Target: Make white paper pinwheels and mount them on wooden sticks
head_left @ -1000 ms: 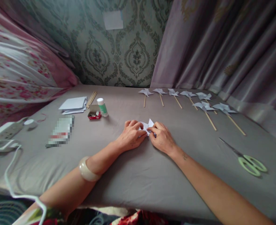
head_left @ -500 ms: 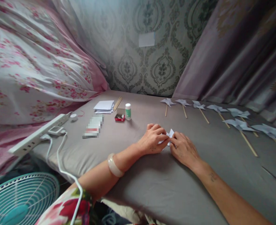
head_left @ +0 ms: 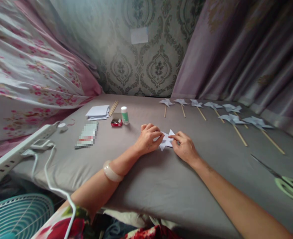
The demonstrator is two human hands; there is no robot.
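Lying on or just above the grey sheet (head_left: 136, 189), hard to tell which, a paper pinwheel (head_left: 166, 143) is pinched by the left hand (head_left: 150, 139) and right hand (head_left: 185, 148), one at each side. Beyond stand a red box (head_left: 116, 122) and glue stick (head_left: 124, 116).

The person wears a thick, smooth, cream-white bangle (head_left: 112, 172) on the left forearm. A floral garment (head_left: 61, 226) shows at the near left, with large red blooms and green leaves on white. Small dark markings (head_left: 149, 146) dot the left hand (head_left: 150, 137).
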